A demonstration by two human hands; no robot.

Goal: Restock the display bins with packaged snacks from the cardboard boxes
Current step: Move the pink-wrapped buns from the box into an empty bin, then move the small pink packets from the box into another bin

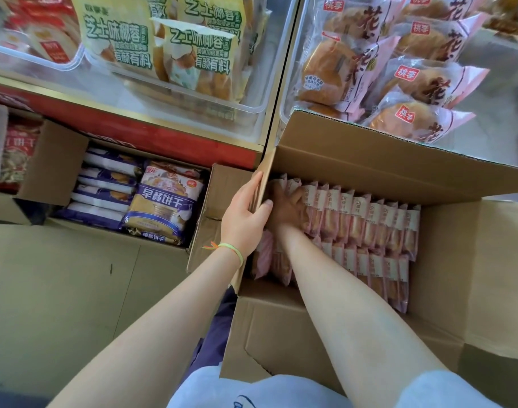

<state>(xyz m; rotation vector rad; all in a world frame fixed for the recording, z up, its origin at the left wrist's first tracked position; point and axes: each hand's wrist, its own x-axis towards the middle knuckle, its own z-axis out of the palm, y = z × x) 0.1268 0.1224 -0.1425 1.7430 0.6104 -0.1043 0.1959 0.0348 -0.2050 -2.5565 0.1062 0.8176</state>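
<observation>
Cardboard boxes (355, 160): two | left hand (246, 216) grips flap | right hand (284, 207) inside

Bright daylight, glare upper right, wide-angle edge distortion.

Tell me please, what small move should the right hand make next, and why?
Probably close the right hand on a few pink packets and lift them out. It is already reaching among them in the box, while the left hand holds the cardboard flap aside.
</observation>
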